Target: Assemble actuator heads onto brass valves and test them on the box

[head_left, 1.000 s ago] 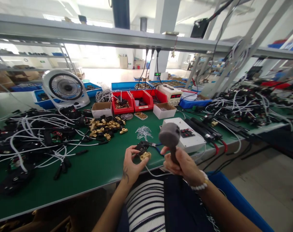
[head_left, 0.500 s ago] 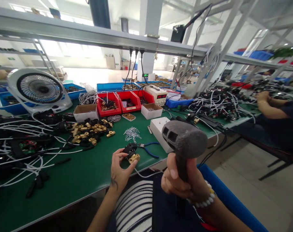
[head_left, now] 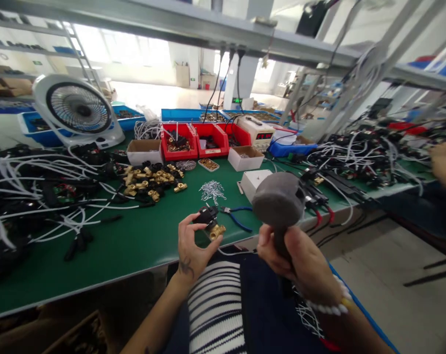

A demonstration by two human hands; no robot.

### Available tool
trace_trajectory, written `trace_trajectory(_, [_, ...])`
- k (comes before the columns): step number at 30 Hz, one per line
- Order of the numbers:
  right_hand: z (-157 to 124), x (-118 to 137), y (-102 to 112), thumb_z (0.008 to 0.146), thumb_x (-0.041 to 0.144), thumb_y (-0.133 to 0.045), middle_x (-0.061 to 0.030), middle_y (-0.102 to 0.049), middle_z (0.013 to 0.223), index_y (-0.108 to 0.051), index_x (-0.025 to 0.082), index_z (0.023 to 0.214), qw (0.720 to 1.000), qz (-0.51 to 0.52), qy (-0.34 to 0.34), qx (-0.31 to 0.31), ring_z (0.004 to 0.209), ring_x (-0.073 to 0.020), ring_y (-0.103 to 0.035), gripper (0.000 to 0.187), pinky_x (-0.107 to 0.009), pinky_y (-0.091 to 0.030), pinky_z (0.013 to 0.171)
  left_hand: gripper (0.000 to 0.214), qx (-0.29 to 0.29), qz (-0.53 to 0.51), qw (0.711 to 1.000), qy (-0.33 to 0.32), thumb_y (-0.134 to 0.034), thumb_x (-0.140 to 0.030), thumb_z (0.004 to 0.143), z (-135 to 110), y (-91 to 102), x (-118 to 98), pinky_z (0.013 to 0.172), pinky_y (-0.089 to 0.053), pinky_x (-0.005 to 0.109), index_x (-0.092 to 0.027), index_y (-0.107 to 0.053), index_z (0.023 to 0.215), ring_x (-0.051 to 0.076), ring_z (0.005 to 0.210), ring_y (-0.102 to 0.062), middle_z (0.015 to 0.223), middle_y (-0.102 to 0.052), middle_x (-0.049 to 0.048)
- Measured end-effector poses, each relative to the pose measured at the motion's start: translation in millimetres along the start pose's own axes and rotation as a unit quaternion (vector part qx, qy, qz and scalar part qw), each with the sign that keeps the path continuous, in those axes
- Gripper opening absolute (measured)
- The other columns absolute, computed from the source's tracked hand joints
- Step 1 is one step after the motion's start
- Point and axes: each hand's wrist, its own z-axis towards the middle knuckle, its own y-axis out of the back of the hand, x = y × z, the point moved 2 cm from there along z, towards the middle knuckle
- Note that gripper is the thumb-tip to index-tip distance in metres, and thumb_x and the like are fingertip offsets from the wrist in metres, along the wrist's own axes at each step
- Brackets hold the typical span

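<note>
My left hand (head_left: 192, 248) pinches a small black and brass valve part (head_left: 210, 222) just above the near edge of the green table (head_left: 134, 246). My right hand (head_left: 298, 258) is wrapped round the dark handle of a grey handheld scanner (head_left: 279, 201), whose rounded head is raised just right of the valve part. Blue-handled pliers (head_left: 237, 216) lie on the table between the two hands. A heap of brass fittings (head_left: 153, 179) and a small pile of silver clips (head_left: 211, 189) lie farther back.
Black parts with white cables (head_left: 42, 182) cover the table's left. A white fan (head_left: 77, 110), red bins (head_left: 193, 140), cardboard boxes (head_left: 245, 157), a white box (head_left: 256, 179) and a power supply (head_left: 260, 132) stand behind. Another person's hand (head_left: 444, 164) works at far right.
The scanner, raised large and close half a second ago, has dropped lower and farther from the camera. My left hand keeps the valve part, now lifted slightly. The view has swung a little leftward.
</note>
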Motion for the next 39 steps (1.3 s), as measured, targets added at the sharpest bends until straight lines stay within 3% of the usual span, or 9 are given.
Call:
trace_trajectory(4, [8.2, -5.6, 6.8, 0.097, 0.06, -0.048, 0.0104, -0.029, 0.048, -0.061, 0.019, 0.088, 0.995, -0.04, -0.021, -0.086, 0.036, -0.0045, -0.016, 0.044, -0.02, -0.011, 0.039, 0.043, -0.014, 0.028, 0.996, -0.085, -0.083, -0.033, 0.072, 18.8, 28.7, -42.8, 0.097, -0.051, 0.045, -0.017, -0.055, 0.101, 0.027, 0.116, -0.057, 0.122, -0.056, 0.0128])
trace_trajectory(8, [10.6, -10.8, 5.6, 0.097, 0.061, -0.048, 0.0104, -0.029, 0.047, -0.061, 0.02, 0.089, 0.993, -0.049, -0.017, -0.108, 0.035, -0.0043, -0.016, 0.043, -0.021, -0.011, 0.039, 0.058, -0.024, 0.016, 0.992, -0.121, -0.087, -0.032, 0.067, 36.3, 48.4, -75.8, 0.098, -0.05, 0.044, -0.017, -0.051, 0.11, 0.026, 0.115, -0.057, 0.12, -0.056, 0.0122])
trace_trajectory(14, [7.4, -11.8, 0.4, 0.097, 0.059, -0.049, 0.0089, -0.032, 0.048, -0.064, 0.022, 0.089, 0.997, -0.051, -0.017, -0.051, 0.037, -0.0053, -0.018, 0.041, -0.018, -0.01, 0.035, 0.058, -0.021, 0.029, 0.984, -0.174, -0.087, -0.032, 0.068, 38.4, 53.6, -93.6, 0.098, -0.051, 0.038, -0.018, -0.05, 0.11, 0.022, 0.113, -0.057, 0.117, -0.058, 0.0102])
trace_trajectory(19, [5.1, -11.5, 1.6, 0.098, 0.06, -0.045, 0.0098, -0.031, 0.048, -0.063, 0.022, 0.091, 0.997, -0.05, 0.001, -0.056, 0.036, -0.0048, -0.017, 0.042, -0.019, -0.012, 0.036, 0.049, -0.015, 0.052, 0.982, -0.182, -0.083, -0.034, 0.074, 38.1, 53.7, -98.2, 0.094, -0.054, 0.04, -0.021, -0.052, 0.109, 0.023, 0.112, -0.058, 0.115, -0.059, 0.0088])
trace_trajectory(24, [8.5, -14.5, 12.8, 0.095, 0.066, -0.045, 0.0086, -0.033, 0.051, -0.059, 0.02, 0.091, 0.98, -0.176, -0.042, -0.084, 0.038, -0.007, -0.024, 0.049, -0.021, -0.015, 0.036, 0.041, 0.034, -0.001, 0.998, -0.061, -0.08, -0.04, 0.075, 29.2, 35.0, -68.2, 0.096, -0.053, 0.049, -0.022, -0.055, 0.102, 0.027, 0.116, -0.057, 0.121, -0.057, 0.0105])
trace_trajectory(29, [26.4, -16.3, 39.4, 0.091, 0.06, -0.054, 0.0039, -0.042, 0.058, -0.058, 0.019, 0.081, 0.889, -0.447, -0.049, -0.084, 0.051, -0.0119, -0.036, 0.043, -0.025, -0.028, 0.047, 0.036, 0.052, -0.085, 0.99, 0.103, -0.081, -0.03, 0.072, 12.5, -0.4, -7.0, 0.088, -0.056, 0.044, -0.019, -0.056, 0.095, 0.026, 0.115, -0.057, 0.118, -0.056, 0.0114])
trace_trajectory(32, [40.4, -17.4, 49.6, 0.09, 0.058, -0.053, 0.0016, -0.046, 0.062, -0.056, 0.019, 0.075, 0.848, -0.525, -0.072, -0.017, 0.056, -0.0143, -0.042, 0.042, -0.027, -0.031, 0.052, 0.035, 0.046, -0.089, 0.988, 0.114, -0.081, -0.029, 0.071, 7.5, -12.1, 12.7, 0.085, -0.056, 0.042, -0.018, -0.055, 0.092, 0.026, 0.112, -0.058, 0.115, -0.057, 0.0111])
trace_trajectory(35, [50.2, -16.5, 50.3, 0.092, 0.062, -0.046, 0.0009, -0.047, 0.06, -0.056, 0.02, 0.071, 0.835, -0.545, -0.075, 0.024, 0.055, -0.0149, -0.042, 0.048, -0.028, -0.03, 0.052, 0.036, 0.052, -0.092, 0.989, 0.104, -0.081, -0.026, 0.07, 5.6, -15.8, 16.7, 0.09, -0.054, 0.045, -0.019, -0.054, 0.092, 0.026, 0.114, -0.057, 0.116, -0.057, 0.0109])
trace_trajectory(39, [55.2, -14.1, 45.1, 0.096, 0.067, -0.031, 0.0029, -0.041, 0.053, -0.055, 0.02, 0.072, 0.852, -0.522, -0.011, -0.05, 0.048, -0.0131, -0.037, 0.058, -0.027, -0.027, 0.05, 0.039, 0.062, -0.097, 0.989, 0.09, -0.083, -0.024, 0.068, 4.2, -16.3, 15.0, 0.094, -0.052, 0.049, -0.019, -0.054, 0.094, 0.027, 0.116, -0.056, 0.118, -0.056, 0.0117])
